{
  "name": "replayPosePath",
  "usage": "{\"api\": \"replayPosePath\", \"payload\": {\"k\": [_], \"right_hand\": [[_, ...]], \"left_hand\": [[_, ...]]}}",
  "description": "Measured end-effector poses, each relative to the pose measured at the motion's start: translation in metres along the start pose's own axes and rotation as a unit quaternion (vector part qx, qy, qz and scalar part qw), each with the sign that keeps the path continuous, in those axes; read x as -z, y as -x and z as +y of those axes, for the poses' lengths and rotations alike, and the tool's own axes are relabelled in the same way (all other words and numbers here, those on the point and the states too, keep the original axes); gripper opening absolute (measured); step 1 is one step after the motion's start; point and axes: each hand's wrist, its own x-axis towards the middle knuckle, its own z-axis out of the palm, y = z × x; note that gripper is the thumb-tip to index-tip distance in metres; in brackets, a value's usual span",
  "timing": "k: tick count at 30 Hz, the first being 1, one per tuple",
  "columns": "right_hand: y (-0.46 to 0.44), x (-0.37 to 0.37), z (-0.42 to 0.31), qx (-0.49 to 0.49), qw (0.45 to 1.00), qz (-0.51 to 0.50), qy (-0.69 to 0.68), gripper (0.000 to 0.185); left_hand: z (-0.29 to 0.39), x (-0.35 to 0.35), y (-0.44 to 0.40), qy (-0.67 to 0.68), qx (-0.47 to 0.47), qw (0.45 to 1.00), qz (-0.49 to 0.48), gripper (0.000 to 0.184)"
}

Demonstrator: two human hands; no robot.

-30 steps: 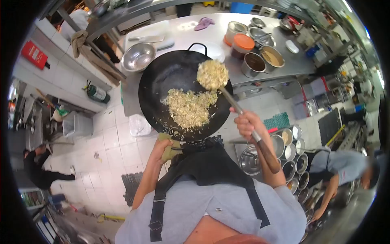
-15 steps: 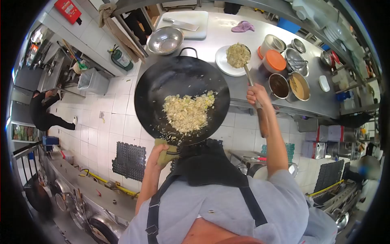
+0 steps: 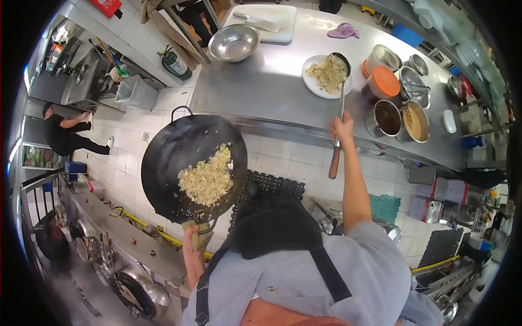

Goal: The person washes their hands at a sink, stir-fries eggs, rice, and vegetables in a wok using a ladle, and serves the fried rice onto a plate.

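Observation:
My left hand (image 3: 194, 237) is closed round the near handle of a black wok (image 3: 163, 157), with a folded green cloth (image 3: 197, 229) between palm and metal. Fried rice (image 3: 206, 182) lies in a mound inside the wok, which hangs over the floor left of the counter. In my right hand (image 3: 342, 129) is the shaft of a ladle (image 3: 342, 103) with a wooden handle end. Its bowl is tipped at the right side of a white plate (image 3: 312, 87) on the counter. A heap of fried rice (image 3: 327, 74) covers the plate's middle, beside the ladle bowl.
On the steel counter (image 3: 261, 81) are a metal bowl (image 3: 234, 43), a white cutting board (image 3: 285, 16) with a cleaver (image 3: 263, 23), a purple cloth (image 3: 343, 31), an orange-lidded tub (image 3: 385, 81) and sauce pots (image 3: 387, 118). Another person (image 3: 70, 130) stands at the far left.
The wok has swung left and toward me, away from the counter. The ladle bowl, heaped with rice before, has tipped, and rice now lies on the plate.

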Motion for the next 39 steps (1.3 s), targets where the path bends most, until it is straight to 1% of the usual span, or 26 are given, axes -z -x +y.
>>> {"api": "replayPosePath", "payload": {"k": [1, 3, 4, 5, 6, 7, 9, 10, 13, 15, 16, 18, 20, 21, 22, 23, 26, 28, 29, 30, 32, 34, 35, 37, 38, 39], "right_hand": [[-0.002, -0.001, 0.003, 0.008, 1.000, 0.009, 0.012, 0.019], [-0.003, 0.001, 0.012, 0.036, 0.996, 0.007, 0.078, 0.031], [-0.005, 0.002, 0.017, 0.049, 0.993, 0.006, 0.110, 0.038], [-0.012, 0.001, 0.030, 0.154, 0.973, 0.047, 0.167, 0.043], [-0.024, -0.001, 0.052, 0.259, 0.937, 0.087, 0.220, 0.049], [-0.031, -0.002, 0.066, 0.359, 0.885, 0.126, 0.269, 0.055], [-0.019, -0.011, 0.072, 0.220, 0.892, 0.133, 0.371, 0.062], [-0.015, -0.015, 0.072, 0.152, 0.885, 0.138, 0.418, 0.065], [0.008, -0.022, 0.037, 0.079, 0.860, 0.098, 0.494, 0.066], [0.012, -0.023, 0.035, 0.129, 0.864, 0.118, 0.472, 0.068], [0.013, -0.022, 0.035, 0.152, 0.865, 0.128, 0.461, 0.069], [0.003, -0.020, 0.031, 0.379, 0.835, 0.165, 0.363, 0.066], [0.026, -0.022, 0.016, 0.364, 0.911, 0.096, 0.168, 0.060], [0.063, -0.029, -0.019, 0.226, 0.974, 0.008, 0.021, 0.057], [0.105, -0.040, -0.051, 0.074, 0.986, -0.083, -0.127, 0.053], [0.146, -0.055, -0.070, 0.068, 0.970, -0.088, -0.218, 0.044], [0.249, -0.081, -0.084, 0.080, 0.976, -0.146, -0.142, 0.048], [0.318, -0.106, -0.065, 0.090, 0.979, -0.183, -0.025, 0.053], [0.338, -0.117, -0.027, 0.174, 0.964, -0.172, 0.109, 0.056], [0.355, -0.129, 0.007, 0.253, 0.924, -0.155, 0.240, 0.060], [0.400, -0.164, 0.008, 0.215, 0.865, -0.243, 0.382, 0.066], [0.405, -0.180, 0.037, 0.236, 0.808, -0.313, 0.439, 0.068], [0.401, -0.186, 0.045, 0.251, 0.774, -0.348, 0.465, 0.070], [0.402, -0.202, 0.022, 0.255, 0.795, -0.353, 0.423, 0.069], [0.410, -0.207, 0.009, 0.250, 0.801, -0.366, 0.403, 0.069], [0.410, -0.215, -0.002, 0.263, 0.825, -0.359, 0.349, 0.066]], "left_hand": [[-0.002, 0.008, 0.002, 0.000, 0.010, 1.000, -0.004, 0.038], [-0.007, 0.033, 0.003, -0.001, 0.031, 0.999, -0.009, 0.036], [-0.013, 0.044, 0.004, -0.002, 0.030, 0.999, 0.011, 0.035], [-0.019, 0.056, 0.004, -0.002, 0.028, 0.999, 0.030, 0.034], [-0.022, 0.063, 0.004, -0.001, 0.025, 0.999, 0.047, 0.033], [-0.023, 0.065, 0.007, -0.002, 0.023, 0.998, 0.051, 0.033], [-0.026, 0.068, 0.017, -0.002, 0.020, 0.998, 0.057, 0.032], [-0.029, 0.072, 0.017, 0.007, 0.024, 0.998, 0.060, 0.032], [-0.037, 0.088, 0.011, 0.035, 0.035, 0.997, 0.052, 0.030], [-0.038, 0.099, 0.008, 0.049, 0.047, 0.997, 0.028, 0.028], [-0.038, 0.103, 0.008, 0.050, 0.045, 0.997, 0.048, 0.028], [-0.032, 0.096, 0.012, 0.051, 0.043, 0.994, 0.085, 0.026], [-0.040, 0.128, -0.013, 0.069, 0.063, 0.996, 0.014, 0.027], [-0.043, 0.143, -0.025, 0.080, 0.070, 0.994, -0.023, 0.027], [-0.044, 0.151, -0.032, 0.073, 0.066, 0.995, -0.028, 0.028], [-0.043, 0.154, -0.039, 0.066, 0.062, 0.995, -0.031, 0.029], [-0.037, 0.156, -0.049, 0.065, 0.061, 0.993, -0.072, 0.030], [-0.029, 0.163, -0.059, 0.066, 0.067, 0.991, -0.096, 0.030], [-0.026, 0.165, -0.066, 0.066, 0.071, 0.990, -0.101, 0.029], [-0.025, 0.168, -0.070, 0.064, 0.077, 0.989, -0.105, 0.029], [-0.021, 0.176, -0.071, 0.163, 0.126, 0.962, -0.178, 0.029], [-0.013, 0.181, -0.069, 0.256, 0.170, 0.920, -0.245, 0.029], [-0.004, 0.176, -0.048, 0.226, 0.128, 0.939, -0.227, 0.026], [0.014, 0.167, -0.006, 0.157, 0.048, 0.970, -0.182, 0.021], [0.020, 0.171, 0.008, 0.162, 0.042, 0.972, -0.164, 0.018], [0.001, 0.187, -0.054, 0.037, -0.106, 0.966, -0.232, 0.016]]}}
